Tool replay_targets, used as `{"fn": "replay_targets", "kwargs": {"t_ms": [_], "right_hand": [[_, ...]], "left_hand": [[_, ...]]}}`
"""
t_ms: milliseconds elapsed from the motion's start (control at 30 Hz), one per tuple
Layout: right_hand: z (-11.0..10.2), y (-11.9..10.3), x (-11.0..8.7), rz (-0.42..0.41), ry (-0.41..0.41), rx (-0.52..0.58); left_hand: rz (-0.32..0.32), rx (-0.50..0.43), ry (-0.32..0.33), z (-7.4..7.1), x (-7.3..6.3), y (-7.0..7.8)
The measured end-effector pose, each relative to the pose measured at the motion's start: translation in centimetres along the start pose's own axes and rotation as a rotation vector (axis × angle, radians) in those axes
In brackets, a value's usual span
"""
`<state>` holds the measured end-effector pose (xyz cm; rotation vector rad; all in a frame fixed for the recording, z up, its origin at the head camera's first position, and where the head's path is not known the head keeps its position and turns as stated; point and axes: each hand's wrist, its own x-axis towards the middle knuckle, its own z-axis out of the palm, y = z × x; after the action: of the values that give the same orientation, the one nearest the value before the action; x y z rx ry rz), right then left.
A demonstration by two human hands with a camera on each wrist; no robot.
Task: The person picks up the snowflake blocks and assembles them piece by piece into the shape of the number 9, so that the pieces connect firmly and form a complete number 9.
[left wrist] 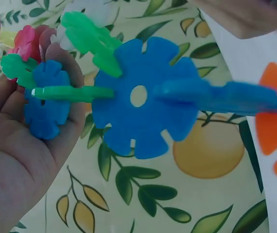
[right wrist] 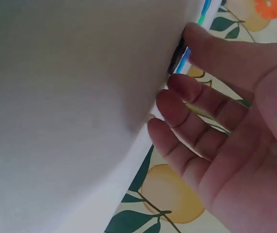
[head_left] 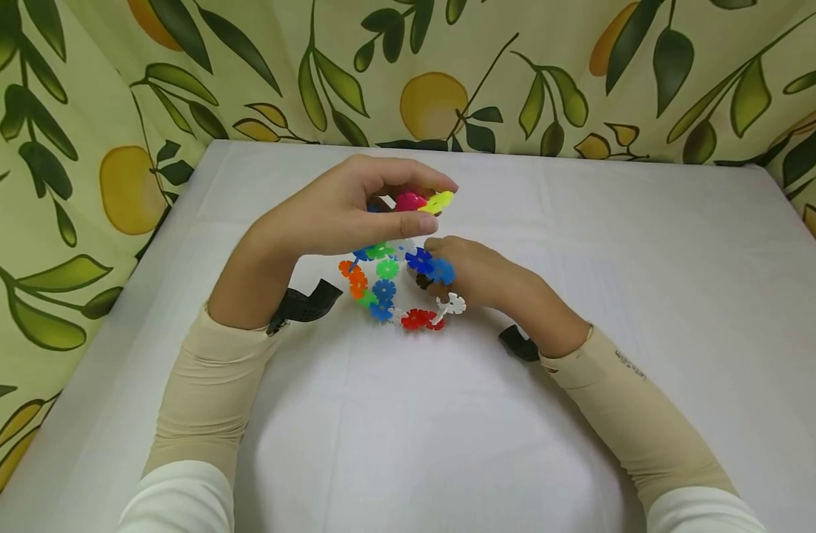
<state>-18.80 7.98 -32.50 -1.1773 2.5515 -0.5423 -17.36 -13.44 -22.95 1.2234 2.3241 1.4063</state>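
Note:
A chain of colourful plastic interlocking flower discs [head_left: 384, 289] hangs in a loop between my hands, its low end with red discs [head_left: 417, 319] close over the table. My left hand [head_left: 341, 203] curves its thumb and fingers round the upper end, where a pink disc [head_left: 410, 201] and a yellow disc [head_left: 439, 202] show. In the left wrist view, a large blue disc [left wrist: 114, 116] stands in front of the palm. My right hand [head_left: 481, 274] pinches a dark disc [right wrist: 178, 56] between thumb and fingertips, beside dark blue discs [head_left: 419, 260]. The pinch is hidden in the head view.
A white cloth-covered table [head_left: 408, 444] lies below. Behind it and on the left hangs a curtain [head_left: 355, 44] with a leaf and fruit print. Black wrist mounts [head_left: 308, 305] stick out from both forearms, near the table.

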Motion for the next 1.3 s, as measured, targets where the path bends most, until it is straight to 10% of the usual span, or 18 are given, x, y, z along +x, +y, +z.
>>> {"fn": "replay_targets", "kwargs": {"t_ms": [333, 700, 1300], "right_hand": [[-1.2, 0.9, -0.6, 0.184, -0.179, 0.206], [-7.5, -0.6, -6.0, -0.205, 0.439, 0.53], [-7.8, -4.1, -7.0, -0.284, 0.625, 0.148]], "left_hand": [[0.063, -0.02, -0.015, 0.8, -0.1, 0.6], [-0.05, 0.095, 0.044, 1.0, 0.3, 1.0], [-0.078, 0.15, 0.068, 1.1, 0.2, 1.3]]}}
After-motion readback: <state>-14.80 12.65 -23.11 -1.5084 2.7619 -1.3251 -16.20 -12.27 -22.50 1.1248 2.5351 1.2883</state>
